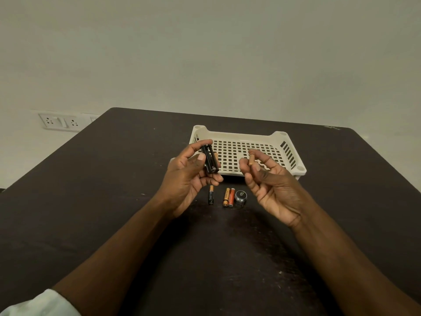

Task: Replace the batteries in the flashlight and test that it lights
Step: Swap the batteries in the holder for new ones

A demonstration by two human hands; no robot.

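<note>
One view only, the head camera, looking down over both forearms onto a dark bench (pixel 114 201).

Left hand (pixel 189 176) is raised above the bench, fingers and thumb closed around a black battery holder (pixel 210 161), held roughly upright and tilted a little. A copper-coloured cell seems to sit in one of its slots; the other slots cannot be read from here.

Right hand (pixel 268 179) is raised beside it, apart from the holder, pinching a copper-topped battery (pixel 251 159) between thumb and fingertips, the remaining fingers loosely curled.

On the bench below the hands: one black-and-copper battery (pixel 211 194) lying alone, then two orange batteries (pixel 228 197) side by side and touching, then the flashlight end cap (pixel 240 196) just right of them. A white perforated tray (pixel 280 153) stands behind. The flashlight body is not visible.

Judgement: the step in hand is the battery swap at the holder. Whether the pinched cell is coming out or going in cannot be told. If loading, the next move calls for matching polarity to the slot's spring and pressing the cell home while the left hand steadies the holder.
</note>
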